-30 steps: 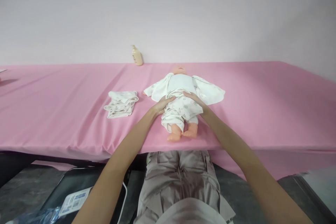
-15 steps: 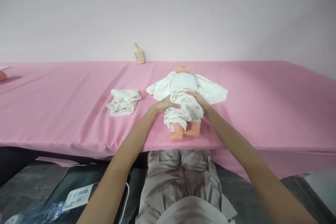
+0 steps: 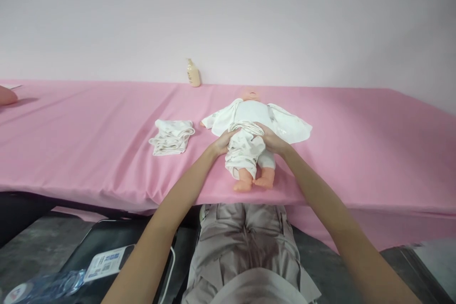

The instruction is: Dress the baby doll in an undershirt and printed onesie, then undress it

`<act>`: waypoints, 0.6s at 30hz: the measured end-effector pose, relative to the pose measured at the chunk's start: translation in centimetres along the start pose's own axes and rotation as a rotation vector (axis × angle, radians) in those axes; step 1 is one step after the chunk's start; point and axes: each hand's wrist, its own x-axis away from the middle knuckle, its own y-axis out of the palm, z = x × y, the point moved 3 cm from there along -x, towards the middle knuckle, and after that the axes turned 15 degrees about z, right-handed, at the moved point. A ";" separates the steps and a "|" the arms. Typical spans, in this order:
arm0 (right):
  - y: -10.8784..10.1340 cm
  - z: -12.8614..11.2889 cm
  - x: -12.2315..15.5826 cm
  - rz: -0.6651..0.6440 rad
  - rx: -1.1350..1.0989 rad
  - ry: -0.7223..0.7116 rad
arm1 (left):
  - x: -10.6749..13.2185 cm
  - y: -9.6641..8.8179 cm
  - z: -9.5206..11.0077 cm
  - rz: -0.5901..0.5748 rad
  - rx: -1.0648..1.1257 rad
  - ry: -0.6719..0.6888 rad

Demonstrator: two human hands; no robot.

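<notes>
A baby doll (image 3: 251,118) lies on its back on the pink table cover (image 3: 89,142), head towards the wall and bare feet towards me. It wears an open white printed top and white printed trousers (image 3: 245,149). My left hand (image 3: 223,142) grips the trousers' waistband at the doll's left hip side of the picture. My right hand (image 3: 272,140) grips the waistband on the other side. Both hands have fingers curled into the cloth.
A folded white cloth (image 3: 172,136) lies left of the doll. A cream pump bottle (image 3: 193,74) stands by the pale wall. Below the table edge are my lap, a dark tray with a label (image 3: 107,261) and a plastic water bottle (image 3: 39,287).
Both hands have slid from the front of the trousers to the doll's hips, bunching the waistband higher on the belly. The view shifted slightly.
</notes>
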 end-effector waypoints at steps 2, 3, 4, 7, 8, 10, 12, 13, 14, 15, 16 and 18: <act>-0.3 0.4 -0.4 0.056 -0.042 0.001 | 0.2 0.1 0.2 -0.025 -0.041 0.019; -0.4 0.6 -0.5 0.082 -0.068 0.001 | 0.3 0.1 0.3 -0.049 -0.072 0.031; -0.5 0.8 -0.6 0.105 -0.096 0.005 | 0.6 0.2 0.5 -0.079 -0.114 0.044; -0.8 1.1 -0.8 0.163 -0.177 0.027 | 1.3 0.5 1.1 -0.162 -0.288 0.079; -0.8 1.1 -0.9 0.176 -0.193 0.038 | 1.5 0.6 1.3 -0.177 -0.345 0.084; -0.8 1.1 -0.8 0.190 -0.209 0.051 | 1.7 0.7 1.4 -0.173 -0.408 0.101; -0.6 1.0 -0.7 0.182 -0.211 0.053 | 1.6 0.7 1.3 -0.144 -0.387 0.109; -0.5 0.9 -0.7 0.184 -0.208 0.053 | 1.4 0.7 1.2 -0.132 -0.354 0.103; -0.5 0.8 -0.7 0.198 -0.200 0.060 | 1.3 0.7 1.0 -0.122 -0.313 0.095; -0.4 0.8 -0.6 0.222 -0.188 0.074 | 1.1 0.7 0.8 -0.114 -0.273 0.085; -0.4 0.8 -0.5 0.252 -0.169 0.097 | 1.0 0.7 0.6 -0.107 -0.236 0.078; -0.4 0.6 -0.4 0.270 -0.134 0.128 | 0.8 0.7 0.5 -0.093 -0.186 0.077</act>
